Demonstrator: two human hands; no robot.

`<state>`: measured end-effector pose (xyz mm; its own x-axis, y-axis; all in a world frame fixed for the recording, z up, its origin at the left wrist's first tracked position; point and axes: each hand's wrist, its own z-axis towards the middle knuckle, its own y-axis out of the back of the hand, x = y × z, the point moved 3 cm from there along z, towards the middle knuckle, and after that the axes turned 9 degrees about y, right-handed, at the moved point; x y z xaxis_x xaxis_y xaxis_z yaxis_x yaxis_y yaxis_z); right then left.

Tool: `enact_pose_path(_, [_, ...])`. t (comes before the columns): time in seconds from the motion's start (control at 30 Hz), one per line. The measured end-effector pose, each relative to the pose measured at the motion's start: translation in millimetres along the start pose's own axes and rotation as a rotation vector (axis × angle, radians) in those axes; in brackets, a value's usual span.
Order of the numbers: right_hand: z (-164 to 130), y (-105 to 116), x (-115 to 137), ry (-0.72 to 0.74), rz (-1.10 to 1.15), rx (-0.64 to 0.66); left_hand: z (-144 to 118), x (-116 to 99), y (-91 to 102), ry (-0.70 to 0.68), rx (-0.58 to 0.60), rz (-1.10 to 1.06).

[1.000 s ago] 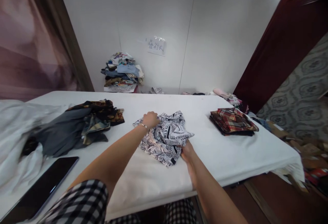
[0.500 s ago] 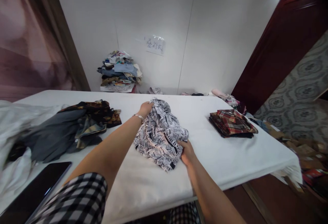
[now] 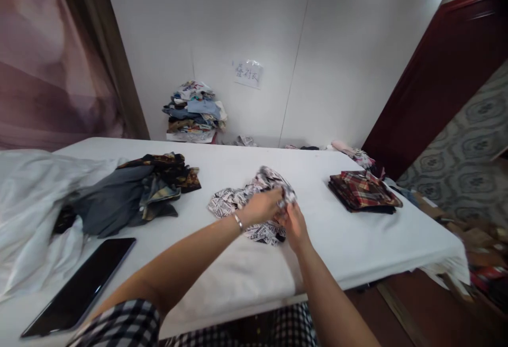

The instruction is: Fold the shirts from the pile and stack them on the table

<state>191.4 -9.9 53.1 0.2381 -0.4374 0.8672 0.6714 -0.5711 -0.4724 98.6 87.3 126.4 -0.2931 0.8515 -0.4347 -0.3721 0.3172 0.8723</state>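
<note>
Newsprint shirt (image 3: 238, 199) now bunched lower; left hand (image 3: 264, 205) and right hand (image 3: 294, 222) met, both pinching it.

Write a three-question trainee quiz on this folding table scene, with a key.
1. True or false: both hands grip the newsprint-patterned shirt.
2. Which lies at the table's right end? A) the plaid stack B) the dark tablet C) the dark clothes heap
3. Fill in: a bracelet sits on the ___ wrist.

Key:
1. True: the left hand and right hand meet on its bunched cloth.
2. A
3. Left
</note>
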Motion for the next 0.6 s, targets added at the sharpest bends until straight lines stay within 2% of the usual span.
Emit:
enact_pose_path(0.1, [-3.2, 0.9, -1.6, -0.137, 0.062, -0.023, -30.0, -21.2, -36.0, -0.117, 0.083, 0.017])
enact_pose_path(0.2, [-4.0, 15.5, -7.2, -0.145, 0.099, -0.115, -50.1, -11.6, -44.1, -0.115, 0.059, 0.063])
enact_pose_path(0.27, [-2.6, 24.6, -9.6, -0.136, 0.12, -0.152, -57.6, 4.4, -39.3, -0.028, 0.031, 0.106])
enact_pose_path(0.37, [4.2, 32.4, -3.1, -0.043, 0.108, -0.182, -67.1, 25.6, -26.6, 0.127, 0.029, 0.19])
enact_pose_path(0.5, [15.1, 34.0, 20.2, 0.015, 0.158, -0.16, -80.0, 43.0, -5.2, 0.371, 0.012, 0.242])
enact_pose_path(0.6, [17.8, 35.8, 43.9, 0.033, 0.264, -0.169, -85.5, 54.0, 10.5, 0.586, 0.05, 0.208])
